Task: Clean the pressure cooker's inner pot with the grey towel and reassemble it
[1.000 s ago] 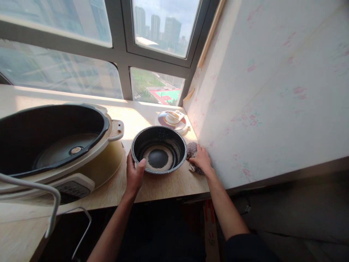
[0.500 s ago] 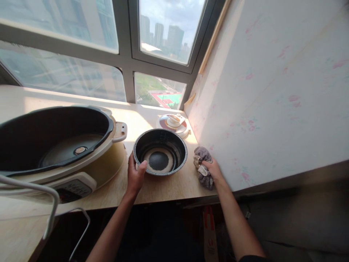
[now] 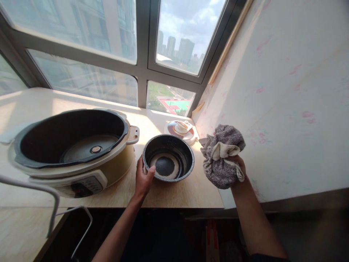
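A small black inner pot (image 3: 169, 145) with a pale ring on its bottom stands on the wooden counter (image 3: 174, 193). My left hand (image 3: 143, 177) grips its near-left rim, thumb hooked inside. My right hand (image 3: 237, 164) is raised above the counter's right end, closed on a bunched grey cloth (image 3: 221, 155) with a cream patch, to the right of the pot.
A large open rice cooker (image 3: 71, 145) with a dark cavity fills the left of the counter. A small round lid (image 3: 182, 129) lies behind the pot, near the window. A papered wall (image 3: 275, 94) closes the right side. A metal rack frame (image 3: 54, 214) sits at lower left.
My right hand picked the grey cloth up off the counter beside the wall and lifted it. My left hand kept its hold on the pot's rim.
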`<control>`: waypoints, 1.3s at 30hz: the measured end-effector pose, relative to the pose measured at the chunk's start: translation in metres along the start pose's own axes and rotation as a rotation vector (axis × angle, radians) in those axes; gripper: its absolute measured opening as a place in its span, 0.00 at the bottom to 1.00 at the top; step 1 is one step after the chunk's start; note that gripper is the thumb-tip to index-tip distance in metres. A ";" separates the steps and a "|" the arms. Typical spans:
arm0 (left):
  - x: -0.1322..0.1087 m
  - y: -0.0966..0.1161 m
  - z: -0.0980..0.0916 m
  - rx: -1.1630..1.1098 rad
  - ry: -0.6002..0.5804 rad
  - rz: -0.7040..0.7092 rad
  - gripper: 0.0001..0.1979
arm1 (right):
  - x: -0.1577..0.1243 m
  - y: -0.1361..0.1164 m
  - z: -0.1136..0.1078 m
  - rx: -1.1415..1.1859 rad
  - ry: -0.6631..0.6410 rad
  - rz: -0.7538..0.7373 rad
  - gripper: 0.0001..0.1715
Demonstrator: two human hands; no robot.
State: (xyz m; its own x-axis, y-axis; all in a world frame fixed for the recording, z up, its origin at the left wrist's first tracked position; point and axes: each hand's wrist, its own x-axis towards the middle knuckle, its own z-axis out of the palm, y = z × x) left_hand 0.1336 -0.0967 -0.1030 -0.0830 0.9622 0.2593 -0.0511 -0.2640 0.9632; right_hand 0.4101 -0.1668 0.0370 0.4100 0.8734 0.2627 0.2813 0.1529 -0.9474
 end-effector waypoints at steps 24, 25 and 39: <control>-0.008 -0.005 0.024 -0.459 0.099 -0.221 0.40 | 0.031 0.019 0.177 -0.092 -0.968 0.073 0.40; -0.007 -0.004 0.026 -0.491 0.131 -0.255 0.41 | 0.031 0.014 0.173 -0.098 -1.019 0.076 0.41; 0.012 0.006 0.019 -0.297 0.244 -0.229 0.31 | 0.059 -0.003 0.113 -0.283 -1.502 -0.254 0.34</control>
State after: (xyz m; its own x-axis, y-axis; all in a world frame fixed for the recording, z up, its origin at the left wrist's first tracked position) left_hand 0.1516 -0.0850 -0.0928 -0.2667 0.9636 -0.0174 -0.3762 -0.0875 0.9224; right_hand 0.3356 -0.0631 0.0342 -0.8417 0.5100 -0.1772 0.4262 0.4262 -0.7979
